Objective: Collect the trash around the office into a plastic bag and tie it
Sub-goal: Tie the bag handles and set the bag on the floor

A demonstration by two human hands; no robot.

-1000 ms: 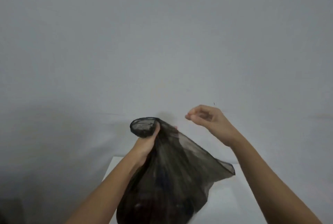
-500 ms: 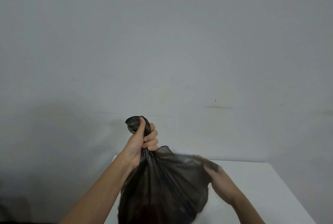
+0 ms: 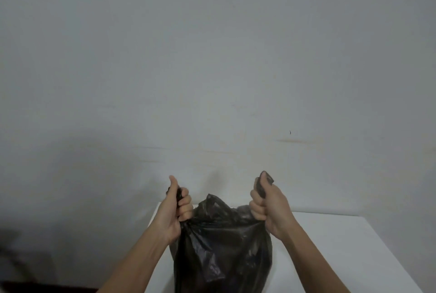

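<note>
Both fists clamped tight, left hand [image 3: 175, 210] and right hand [image 3: 269, 207] each hold a bag [image 3: 221, 245] ear, mouth sagging between them at lower center, so crossing comes next.

A black plastic bag [image 3: 221, 245] stands on the white counter [image 3: 354, 245], bulging and crinkled. The left hand [image 3: 173, 212] has its grip closed around the bag's left top corner, thumb pointing up. The right hand [image 3: 269, 207] has its grip closed around the right top corner, where a bit of plastic pokes out above the fist. The bag's mouth sags between them. A plain grey wall [image 3: 212, 57] rises on the far side.
</note>
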